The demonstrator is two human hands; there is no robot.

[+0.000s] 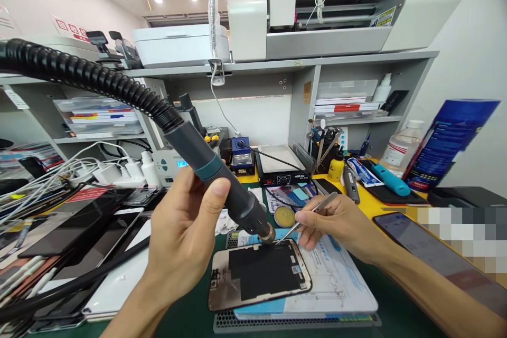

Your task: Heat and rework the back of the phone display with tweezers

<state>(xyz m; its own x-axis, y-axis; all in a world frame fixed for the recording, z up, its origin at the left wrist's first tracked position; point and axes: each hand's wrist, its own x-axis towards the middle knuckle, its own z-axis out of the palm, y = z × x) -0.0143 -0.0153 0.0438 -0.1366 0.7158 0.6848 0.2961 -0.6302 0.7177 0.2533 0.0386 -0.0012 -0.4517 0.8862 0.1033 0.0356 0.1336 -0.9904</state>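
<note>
Wrapped around the grey handle of a hot air gun [237,195] is my left hand [186,222], its fingers closed. The gun's black spring-sleeved hose [91,76] runs off to the upper left, and its metal nozzle points down at the far edge of a phone screen [257,274]. The screen lies with its back up, showing a black sheet and bare metal areas. Between thumb and fingers my right hand [332,219] pinches metal tweezers [312,209]; their tips are at the screen's far edge, close beside the nozzle. The screen rests on a white and blue booklet [340,285].
Several phones and screens lie stacked at left beside white cables [87,171]. A round tin of yellowish paste [284,216] sits behind the screen. Farther back are a hot plate [282,161] and a soldering station [242,158]. A large phone [428,259] lies at right.
</note>
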